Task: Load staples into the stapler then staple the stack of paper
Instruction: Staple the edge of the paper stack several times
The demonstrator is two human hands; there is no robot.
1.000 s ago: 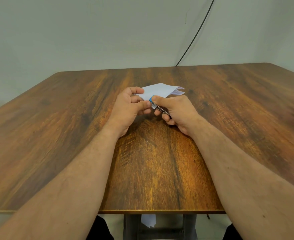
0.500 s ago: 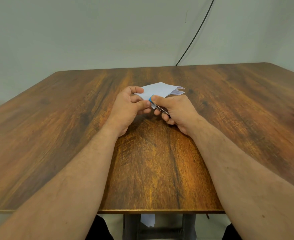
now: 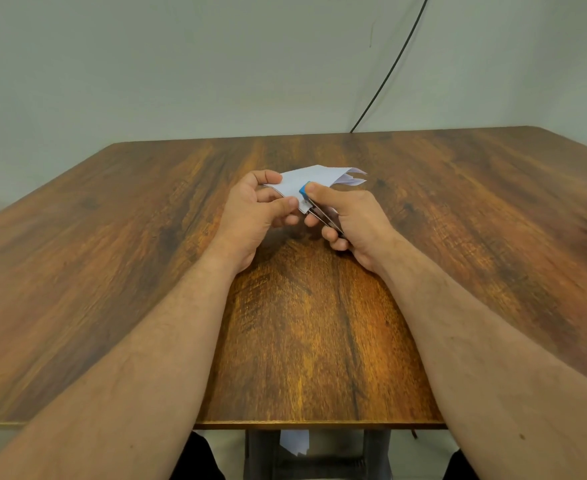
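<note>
Right hand [image 3: 351, 220] sits just right of frame centre with the fingers curled round a small stapler [image 3: 314, 207]; I see its blue tip under the thumb and a thin metal base running back toward the palm. That tip is closed over the near corner of the stack of paper [image 3: 311, 180], a bundle of white sheets whose loose far corners fan out toward the upper right. Left hand [image 3: 261, 209] sits just left of centre, forefinger hooked over the left edge of the sheets and thumb pressing on top, so it pinches the paper close beside the stapler. Both forearms reach in from the bottom corners of the frame and converge at mid-table, held a little above the wood. I have a dark-grained wooden table [image 3: 119, 278] filling the lower two thirds of the frame; its near edge crosses low in the frame and its far edge meets a pale wall [image 3: 181, 64]. A black cable [image 3: 392, 64] drops along the wall at the upper right. Bare wood lies to either side of the hands. Below the near edge a white scrap of paper [image 3: 294, 441] shows between dark table legs.
</note>
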